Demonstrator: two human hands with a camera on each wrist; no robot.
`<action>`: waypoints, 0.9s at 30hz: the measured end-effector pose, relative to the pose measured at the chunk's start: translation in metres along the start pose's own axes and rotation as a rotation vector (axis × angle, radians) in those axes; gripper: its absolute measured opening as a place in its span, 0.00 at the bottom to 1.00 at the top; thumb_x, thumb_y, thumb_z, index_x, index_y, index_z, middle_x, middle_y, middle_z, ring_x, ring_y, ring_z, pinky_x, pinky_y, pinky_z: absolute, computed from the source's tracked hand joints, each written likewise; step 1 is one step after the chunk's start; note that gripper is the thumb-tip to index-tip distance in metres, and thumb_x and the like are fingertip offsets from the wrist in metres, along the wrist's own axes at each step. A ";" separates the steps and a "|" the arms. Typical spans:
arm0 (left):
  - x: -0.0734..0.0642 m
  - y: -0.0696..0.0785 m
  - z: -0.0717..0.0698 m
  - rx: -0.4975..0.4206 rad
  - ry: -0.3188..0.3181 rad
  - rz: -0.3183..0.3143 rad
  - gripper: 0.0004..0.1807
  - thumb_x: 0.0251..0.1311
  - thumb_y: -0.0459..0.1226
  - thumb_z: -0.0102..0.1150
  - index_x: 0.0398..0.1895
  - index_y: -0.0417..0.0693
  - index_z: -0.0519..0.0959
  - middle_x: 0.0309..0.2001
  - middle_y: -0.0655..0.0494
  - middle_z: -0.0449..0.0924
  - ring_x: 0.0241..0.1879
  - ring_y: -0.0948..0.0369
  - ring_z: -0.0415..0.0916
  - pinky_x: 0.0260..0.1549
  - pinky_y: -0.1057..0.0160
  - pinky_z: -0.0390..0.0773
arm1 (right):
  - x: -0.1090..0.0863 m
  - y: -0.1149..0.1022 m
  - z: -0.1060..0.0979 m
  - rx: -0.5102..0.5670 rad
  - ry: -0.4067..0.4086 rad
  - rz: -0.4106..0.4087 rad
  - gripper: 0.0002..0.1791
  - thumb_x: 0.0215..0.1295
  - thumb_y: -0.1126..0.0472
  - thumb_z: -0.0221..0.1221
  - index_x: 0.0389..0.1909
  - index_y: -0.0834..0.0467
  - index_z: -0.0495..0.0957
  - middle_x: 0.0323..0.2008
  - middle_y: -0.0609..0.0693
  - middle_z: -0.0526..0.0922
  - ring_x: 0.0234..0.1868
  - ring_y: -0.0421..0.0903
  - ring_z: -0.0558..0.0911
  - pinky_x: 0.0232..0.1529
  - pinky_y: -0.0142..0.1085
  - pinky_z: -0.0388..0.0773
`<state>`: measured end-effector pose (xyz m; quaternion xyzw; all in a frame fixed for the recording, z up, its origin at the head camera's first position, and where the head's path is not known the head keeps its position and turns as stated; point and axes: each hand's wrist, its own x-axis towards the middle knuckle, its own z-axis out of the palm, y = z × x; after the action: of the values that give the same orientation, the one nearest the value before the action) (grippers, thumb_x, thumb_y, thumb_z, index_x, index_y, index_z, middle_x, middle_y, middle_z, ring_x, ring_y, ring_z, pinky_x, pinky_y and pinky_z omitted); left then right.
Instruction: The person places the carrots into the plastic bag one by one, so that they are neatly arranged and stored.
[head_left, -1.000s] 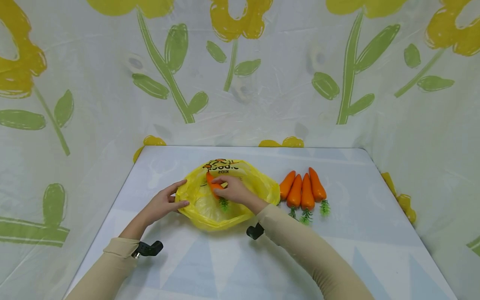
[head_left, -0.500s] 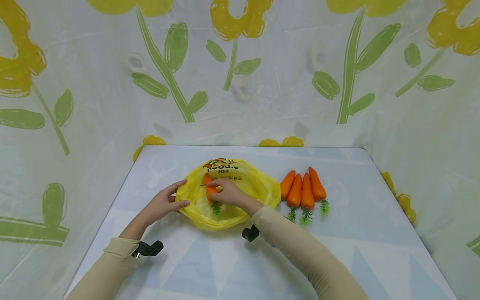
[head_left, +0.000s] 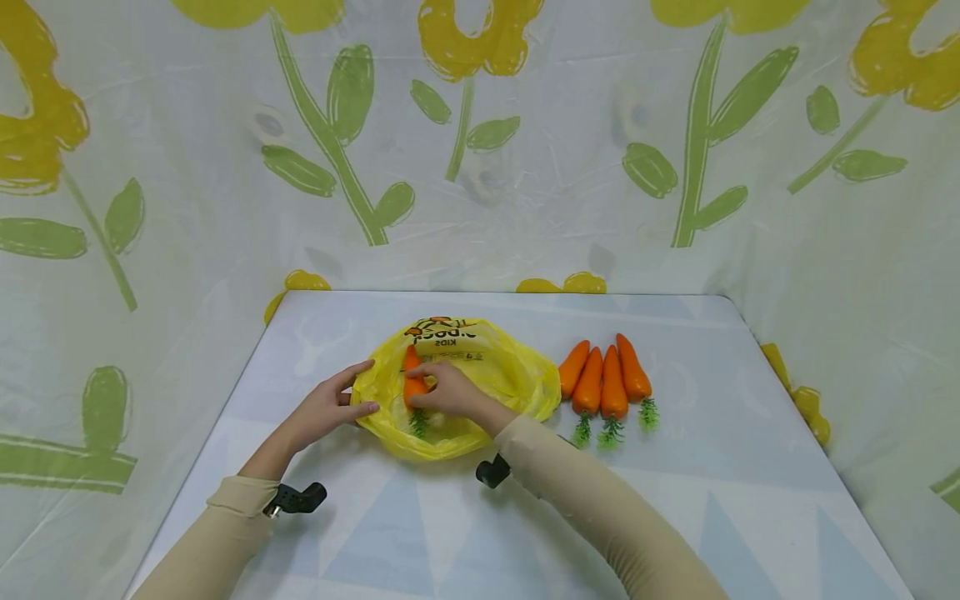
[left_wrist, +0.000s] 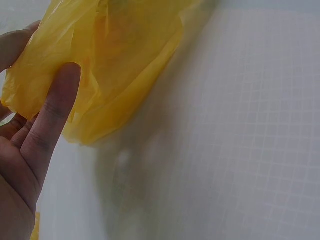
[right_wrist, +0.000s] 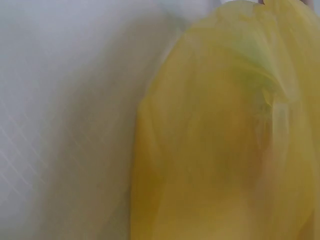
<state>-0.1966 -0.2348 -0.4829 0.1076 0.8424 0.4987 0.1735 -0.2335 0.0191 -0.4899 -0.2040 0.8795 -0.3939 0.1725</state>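
A yellow plastic bag with black and orange print lies spread wide, its mouth facing up. My left hand holds the bag's left edge, with the thumb on one side of the film and fingers on the other. Inside the mouth, my right hand pinches an orange carrot whose green top points toward me. In the right wrist view, the yellow film hides that hand.
Several more carrots lie side by side just right of the bag, tops toward me. The pale patterned tabletop ends at a flowered cloth wall behind. Wrist cameras stick out from both sleeves.
My right hand has shifted left inside the bag with the carrot, which now stands closer to the left rim. The left hand and the loose carrots stay put.
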 end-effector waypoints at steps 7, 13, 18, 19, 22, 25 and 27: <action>0.000 0.000 0.001 -0.005 0.000 -0.011 0.46 0.65 0.43 0.68 0.81 0.50 0.54 0.72 0.36 0.63 0.48 0.51 0.82 0.41 0.60 0.85 | -0.001 -0.002 0.003 -0.021 0.002 0.007 0.28 0.66 0.51 0.68 0.67 0.49 0.78 0.62 0.51 0.77 0.59 0.47 0.73 0.64 0.39 0.71; 0.001 0.000 0.002 0.006 0.004 -0.017 0.46 0.65 0.43 0.68 0.81 0.50 0.54 0.73 0.37 0.62 0.49 0.51 0.82 0.41 0.60 0.85 | -0.002 -0.004 0.004 -0.033 -0.007 -0.019 0.29 0.65 0.53 0.69 0.67 0.53 0.78 0.63 0.52 0.77 0.62 0.48 0.73 0.66 0.39 0.70; 0.001 0.000 0.002 0.012 0.010 -0.020 0.45 0.66 0.42 0.67 0.81 0.51 0.54 0.73 0.37 0.62 0.49 0.50 0.82 0.41 0.60 0.85 | -0.004 -0.005 0.006 -0.030 -0.012 -0.021 0.29 0.66 0.54 0.69 0.67 0.55 0.77 0.63 0.53 0.77 0.63 0.49 0.73 0.65 0.39 0.71; 0.001 -0.001 0.002 0.013 0.011 -0.021 0.45 0.66 0.42 0.67 0.81 0.51 0.54 0.73 0.37 0.62 0.49 0.50 0.82 0.41 0.60 0.85 | -0.003 -0.005 0.006 -0.031 -0.012 -0.023 0.29 0.66 0.54 0.69 0.67 0.56 0.77 0.63 0.53 0.77 0.62 0.49 0.73 0.65 0.38 0.71; 0.001 -0.001 0.002 0.011 0.011 -0.022 0.45 0.66 0.42 0.67 0.81 0.51 0.55 0.73 0.37 0.62 0.49 0.50 0.82 0.41 0.60 0.85 | -0.003 -0.005 0.007 -0.040 -0.014 -0.030 0.29 0.66 0.54 0.69 0.67 0.56 0.77 0.63 0.53 0.76 0.62 0.48 0.74 0.64 0.37 0.71; 0.001 -0.002 0.002 0.010 0.012 -0.019 0.45 0.66 0.42 0.67 0.81 0.51 0.55 0.73 0.37 0.61 0.49 0.50 0.82 0.41 0.60 0.85 | -0.003 -0.005 0.007 -0.047 -0.018 -0.035 0.29 0.66 0.54 0.69 0.67 0.55 0.77 0.62 0.53 0.76 0.61 0.48 0.74 0.62 0.36 0.73; 0.001 -0.003 0.002 0.011 0.012 -0.018 0.45 0.65 0.43 0.68 0.81 0.51 0.55 0.74 0.37 0.61 0.49 0.50 0.82 0.41 0.60 0.85 | -0.004 -0.006 0.006 -0.051 -0.020 -0.037 0.29 0.66 0.54 0.69 0.67 0.56 0.77 0.62 0.54 0.77 0.60 0.48 0.74 0.61 0.35 0.74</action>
<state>-0.1966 -0.2345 -0.4865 0.0980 0.8471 0.4932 0.1722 -0.2262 0.0133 -0.4884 -0.2286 0.8834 -0.3726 0.1686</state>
